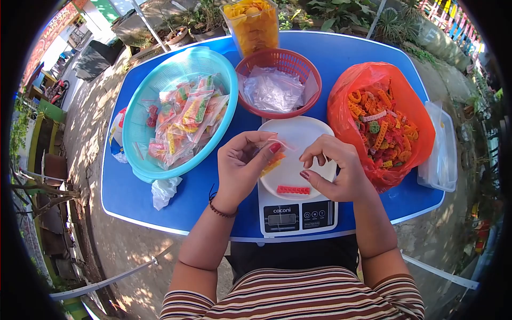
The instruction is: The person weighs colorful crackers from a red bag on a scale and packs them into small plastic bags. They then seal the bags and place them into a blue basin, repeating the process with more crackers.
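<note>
My left hand (238, 162) pinches a small clear plastic bag (288, 145) between thumb and fingers, with yellow-orange snack pieces (273, 164) showing behind the thumb. To its right, my right hand (337, 169) has thumb and fingers curved apart, and nothing is visible between them. Both hands are above the white round plate (305, 127) of a kitchen scale (279, 225). One red ridged snack piece (293, 190) lies near the plate's front rim. The scale's display is too dim to read.
A red plastic bag (342, 109) of colourful snacks (383, 128) stands right, beside a clear container (440, 146). At left, a turquoise basket (233, 88) holds filled packets (186, 120). Behind the scale are a red basket (277, 113) of empty bags (273, 89) and a tub of yellow chips (252, 26).
</note>
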A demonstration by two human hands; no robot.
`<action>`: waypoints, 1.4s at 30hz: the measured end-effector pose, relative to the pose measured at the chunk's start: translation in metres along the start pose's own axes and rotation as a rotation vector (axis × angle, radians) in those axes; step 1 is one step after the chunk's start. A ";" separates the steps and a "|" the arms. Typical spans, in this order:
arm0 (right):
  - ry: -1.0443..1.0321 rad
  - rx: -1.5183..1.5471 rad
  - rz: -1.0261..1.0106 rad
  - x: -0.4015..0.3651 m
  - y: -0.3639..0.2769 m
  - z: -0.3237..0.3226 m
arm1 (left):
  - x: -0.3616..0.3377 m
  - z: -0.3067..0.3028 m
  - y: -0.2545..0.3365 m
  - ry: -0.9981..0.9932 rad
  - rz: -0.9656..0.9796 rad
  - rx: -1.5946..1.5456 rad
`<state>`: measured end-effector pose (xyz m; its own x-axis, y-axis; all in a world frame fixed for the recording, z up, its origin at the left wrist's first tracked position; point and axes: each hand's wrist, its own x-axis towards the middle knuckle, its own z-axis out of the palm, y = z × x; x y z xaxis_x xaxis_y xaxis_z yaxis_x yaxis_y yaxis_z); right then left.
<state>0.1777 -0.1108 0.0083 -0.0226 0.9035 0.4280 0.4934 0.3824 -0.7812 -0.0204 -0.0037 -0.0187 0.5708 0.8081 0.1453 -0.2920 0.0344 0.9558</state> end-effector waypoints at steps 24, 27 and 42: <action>0.097 -0.491 -0.197 0.003 0.004 0.024 | 0.001 0.001 -0.001 0.061 0.117 -0.017; 0.068 -0.521 -0.193 0.002 0.004 0.022 | 0.002 0.004 0.001 0.082 0.108 -0.024; 0.437 0.095 -0.011 -0.002 0.016 0.019 | -0.002 0.001 -0.002 -0.004 0.114 -0.004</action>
<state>0.1688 -0.1031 -0.0142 0.3523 0.7401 0.5729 0.4130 0.4264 -0.8048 -0.0201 -0.0056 -0.0205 0.5373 0.8043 0.2537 -0.3578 -0.0551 0.9322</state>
